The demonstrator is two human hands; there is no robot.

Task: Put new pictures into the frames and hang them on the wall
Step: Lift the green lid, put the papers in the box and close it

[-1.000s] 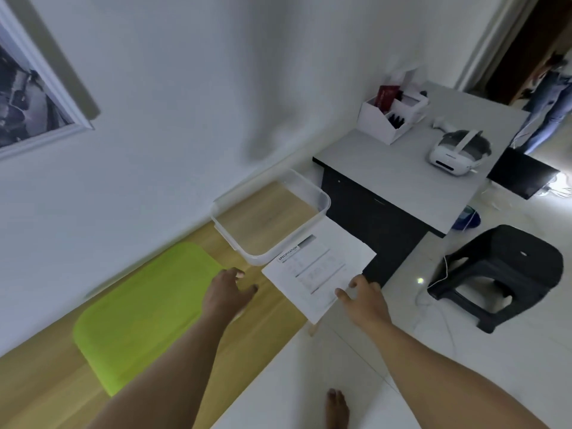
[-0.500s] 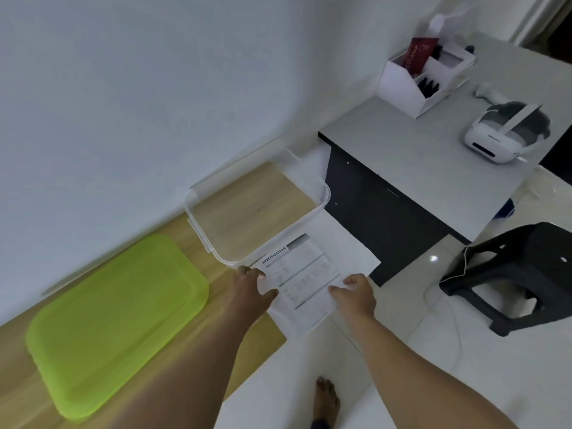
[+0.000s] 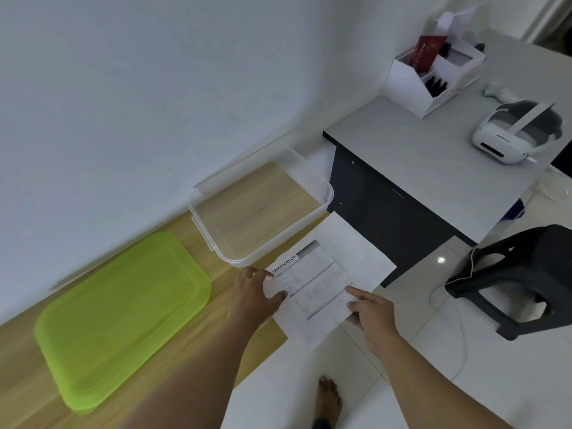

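Head view: since half a second ago the left hand has slid further onto the printed sheet. The sheet lies at the near right corner of the wooden worktop, just beside the clear plastic box, on top of a blank sheet. Both hands pinch it, the left at its left edge, the right hand at its right edge. It is best lifted evenly and level, so it neither creases nor drags the blank sheet. No frame is in view.

small office or home workroom, grey desk against a plain white wall, white desk organiser at its back edge, white headset, black plastic stool, tiled floor
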